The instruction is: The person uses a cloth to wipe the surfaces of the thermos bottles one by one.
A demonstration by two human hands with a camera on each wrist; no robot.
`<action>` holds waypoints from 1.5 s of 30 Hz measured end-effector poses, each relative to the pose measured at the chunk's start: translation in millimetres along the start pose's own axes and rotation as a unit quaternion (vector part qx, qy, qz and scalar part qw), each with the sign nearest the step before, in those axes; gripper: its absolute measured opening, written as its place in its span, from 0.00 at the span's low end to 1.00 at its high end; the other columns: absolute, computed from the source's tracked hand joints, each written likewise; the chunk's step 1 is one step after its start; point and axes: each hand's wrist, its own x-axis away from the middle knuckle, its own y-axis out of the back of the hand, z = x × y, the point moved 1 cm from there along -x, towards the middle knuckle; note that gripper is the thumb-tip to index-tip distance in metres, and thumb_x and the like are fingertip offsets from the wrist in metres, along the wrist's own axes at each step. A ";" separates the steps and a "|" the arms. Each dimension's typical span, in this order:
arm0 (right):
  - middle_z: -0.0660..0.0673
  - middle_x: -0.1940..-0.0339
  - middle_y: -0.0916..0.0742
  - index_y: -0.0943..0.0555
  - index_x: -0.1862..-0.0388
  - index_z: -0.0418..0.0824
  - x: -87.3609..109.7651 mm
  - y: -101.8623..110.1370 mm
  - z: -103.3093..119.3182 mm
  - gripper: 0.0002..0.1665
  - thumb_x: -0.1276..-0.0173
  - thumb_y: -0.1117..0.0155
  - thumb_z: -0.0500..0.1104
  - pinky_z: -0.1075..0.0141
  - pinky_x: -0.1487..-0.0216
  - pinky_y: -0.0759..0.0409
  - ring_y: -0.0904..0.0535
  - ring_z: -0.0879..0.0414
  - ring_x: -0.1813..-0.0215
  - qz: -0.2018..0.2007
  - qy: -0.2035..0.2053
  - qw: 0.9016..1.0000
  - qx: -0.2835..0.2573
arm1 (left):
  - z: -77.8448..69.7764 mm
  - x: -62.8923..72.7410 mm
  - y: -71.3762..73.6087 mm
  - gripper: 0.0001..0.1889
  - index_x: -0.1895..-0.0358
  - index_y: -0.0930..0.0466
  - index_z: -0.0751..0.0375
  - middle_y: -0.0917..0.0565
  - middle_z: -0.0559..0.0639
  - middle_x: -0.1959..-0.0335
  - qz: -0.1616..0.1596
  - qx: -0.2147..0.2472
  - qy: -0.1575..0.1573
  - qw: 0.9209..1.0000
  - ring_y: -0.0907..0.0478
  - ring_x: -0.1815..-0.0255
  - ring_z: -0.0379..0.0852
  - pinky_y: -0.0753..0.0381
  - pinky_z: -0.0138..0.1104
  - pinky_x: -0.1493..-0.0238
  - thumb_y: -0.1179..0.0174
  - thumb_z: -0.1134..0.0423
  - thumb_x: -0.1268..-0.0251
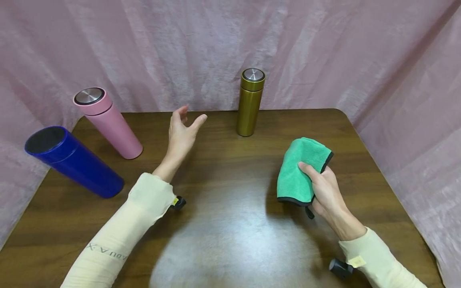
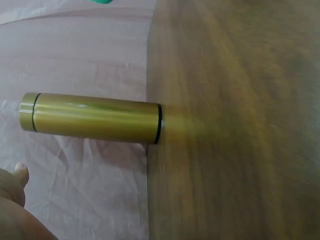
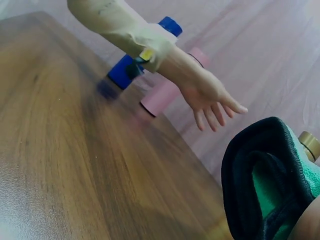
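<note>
My right hand [image 1: 329,192] grips a folded green towel [image 1: 297,172] with black edging, thumb on top, above the right side of the table. My left hand [image 1: 181,134] is in the air over the back of the table, holding nothing, its thumb spread away from loosely bent fingers. To the right of it a gold thermos flask [image 1: 249,108] with a steel-topped lid stands upright near the back edge. In the left wrist view the same gold flask [image 2: 95,117] shows whole, and only part of the left hand [image 2: 15,190] appears at the lower left, apart from it.
On the left of the wooden table [image 1: 230,228] stand a pink flask [image 1: 117,130] with a steel-topped lid and a larger blue flask [image 1: 84,170] with a dark top. A pink curtain [image 1: 201,52] hangs behind the back edge and along the right side.
</note>
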 end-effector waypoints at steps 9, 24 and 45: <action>0.49 0.52 0.15 0.34 0.36 0.41 -3.9 -3.6 -6.2 0.25 0.23 0.34 0.46 0.60 0.51 0.13 0.13 0.55 0.54 0.009 -0.009 1.000 0.008 | 5.4 28.2 33.2 0.39 0.28 0.36 0.61 0.33 0.59 0.31 -0.124 -0.036 0.006 0.992 0.37 0.31 0.55 0.34 0.43 0.33 0.32 0.43 0.32; 0.49 0.52 0.15 0.34 0.36 0.41 -4.7 -4.6 -5.3 0.25 0.23 0.34 0.45 0.61 0.51 0.13 0.13 0.56 0.54 0.019 -0.004 1.000 0.013 | 18.8 46.9 73.4 0.26 0.33 0.35 0.65 0.35 0.51 0.33 -0.389 0.058 -0.091 0.915 0.37 0.33 0.40 0.37 0.27 0.32 0.36 0.69 0.30; 0.50 0.55 0.13 0.33 0.37 0.40 -4.2 -0.5 -9.1 0.24 0.23 0.35 0.45 0.60 0.52 0.13 0.12 0.56 0.55 0.004 -0.007 1.000 0.014 | 40.8 4.5 106.8 0.49 0.19 0.52 0.55 0.37 0.42 0.22 -0.418 0.076 0.014 0.905 0.38 0.27 0.32 0.46 0.19 0.31 0.28 0.64 0.36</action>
